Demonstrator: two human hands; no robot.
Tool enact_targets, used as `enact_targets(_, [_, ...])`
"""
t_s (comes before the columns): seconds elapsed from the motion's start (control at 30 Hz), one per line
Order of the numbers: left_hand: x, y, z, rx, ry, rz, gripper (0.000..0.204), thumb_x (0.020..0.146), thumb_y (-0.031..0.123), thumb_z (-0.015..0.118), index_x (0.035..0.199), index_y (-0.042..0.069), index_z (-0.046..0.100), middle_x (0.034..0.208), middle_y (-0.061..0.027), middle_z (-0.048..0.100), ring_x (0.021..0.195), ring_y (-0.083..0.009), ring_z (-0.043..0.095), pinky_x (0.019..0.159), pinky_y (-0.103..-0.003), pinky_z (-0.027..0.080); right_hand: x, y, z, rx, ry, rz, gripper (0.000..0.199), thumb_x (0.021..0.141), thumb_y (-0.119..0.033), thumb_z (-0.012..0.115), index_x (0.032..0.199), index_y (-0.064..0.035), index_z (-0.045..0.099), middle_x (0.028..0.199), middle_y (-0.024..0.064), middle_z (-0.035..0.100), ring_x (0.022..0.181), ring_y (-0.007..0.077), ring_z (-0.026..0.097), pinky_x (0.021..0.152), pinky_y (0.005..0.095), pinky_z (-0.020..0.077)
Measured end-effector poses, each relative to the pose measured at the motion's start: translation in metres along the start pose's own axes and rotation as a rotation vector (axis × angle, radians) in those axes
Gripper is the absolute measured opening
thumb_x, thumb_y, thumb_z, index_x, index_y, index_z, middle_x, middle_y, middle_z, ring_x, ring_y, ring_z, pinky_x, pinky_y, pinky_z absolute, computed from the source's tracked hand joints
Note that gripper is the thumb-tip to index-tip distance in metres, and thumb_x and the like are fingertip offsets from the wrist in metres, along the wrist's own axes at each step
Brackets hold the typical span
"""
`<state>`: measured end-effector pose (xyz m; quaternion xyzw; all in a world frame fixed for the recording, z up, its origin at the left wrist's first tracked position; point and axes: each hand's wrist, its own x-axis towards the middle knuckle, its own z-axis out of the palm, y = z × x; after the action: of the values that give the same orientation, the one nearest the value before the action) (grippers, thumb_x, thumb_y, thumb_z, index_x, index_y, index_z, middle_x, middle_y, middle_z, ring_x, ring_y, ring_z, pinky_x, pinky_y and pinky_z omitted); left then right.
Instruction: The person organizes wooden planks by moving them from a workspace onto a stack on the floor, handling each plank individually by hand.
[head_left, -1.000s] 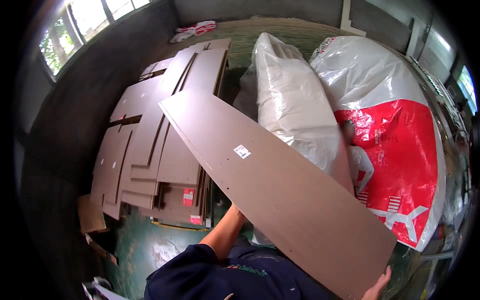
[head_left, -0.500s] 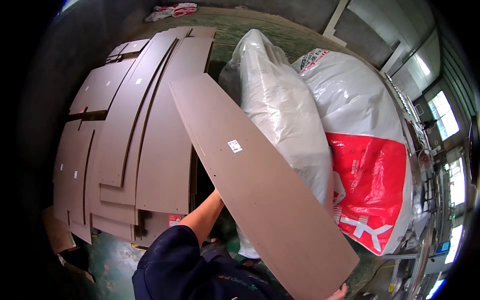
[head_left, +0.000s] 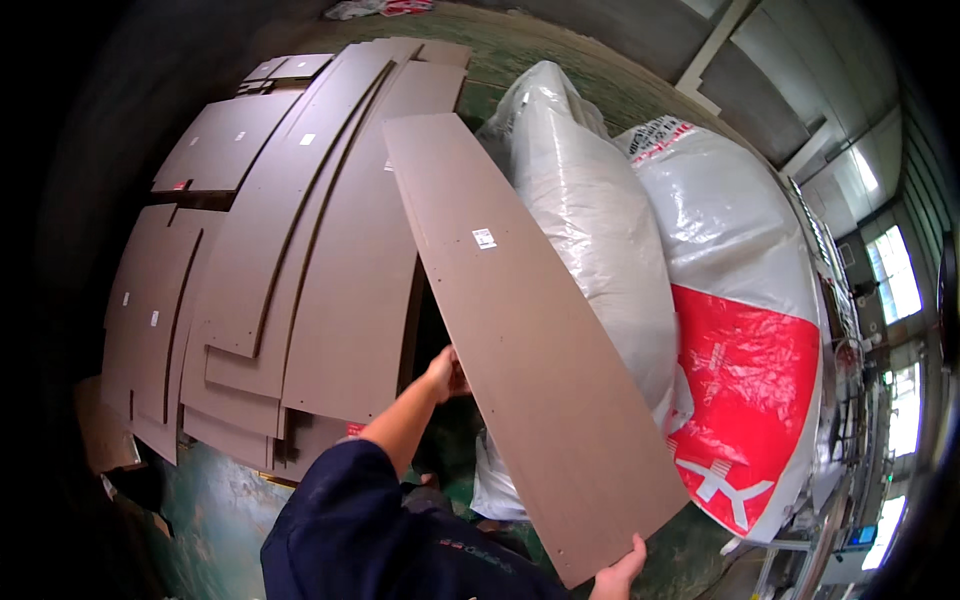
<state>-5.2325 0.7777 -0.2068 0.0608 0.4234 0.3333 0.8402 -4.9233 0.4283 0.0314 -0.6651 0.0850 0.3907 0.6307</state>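
A long brown-grey panel (head_left: 530,340) with a small white label slants across the middle, from far left to near right. My left hand (head_left: 446,374) is closed on its left long edge, fingers partly hidden behind the board. At the near end, my right hand (head_left: 622,572) grips the short edge, with its thumb on the upper face. The panel's far end overlaps the stacked panels (head_left: 360,290) on the left; whether it touches them I cannot tell.
More brown-grey panels (head_left: 220,150) lie in uneven piles at the left. Right of the held panel stand a big white plastic-wrapped bundle (head_left: 590,230) and a white and red sack (head_left: 750,370). Cardboard (head_left: 105,430) lies on the green floor at the lower left.
The panel has swung to a steeper angle in view, its far end shifting right and away. My right hand has come further into view, and the whole scene has shifted slightly.
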Motion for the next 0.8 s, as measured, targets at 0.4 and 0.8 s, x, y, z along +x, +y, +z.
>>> enact_targets(0.4, [-0.198,-0.109,-0.064,-0.357,-0.202,-0.099,0.081,0.090,0.071,0.028,0.128,0.002,0.045,0.119,-0.0197,0.059,0.103,-0.0318,0.061,0.088,-0.045,0.050,-0.017,0.108,0.177,-0.029,-0.464,0.418,0.043,0.085,-0.026,0.051,0.122,-0.0034,0.050,0.123,0.0098,0.055,0.115,0.0261,0.051,0.097,0.0428,0.0411])
enact_targets(0.8, [-0.287,-0.190,-0.183,-0.394,0.418,0.097,0.072,0.095,0.063,0.024,0.129,0.002,0.042,0.119,-0.0210,0.058,0.104,-0.0337,0.059,0.086,-0.048,0.050,-0.068,0.255,0.309,-0.070,-0.953,1.017,0.033,0.085,-0.003,0.054,0.118,0.0021,0.049,0.126,0.0176,0.053,0.122,0.0297,0.048,0.110,0.0443,0.0348])
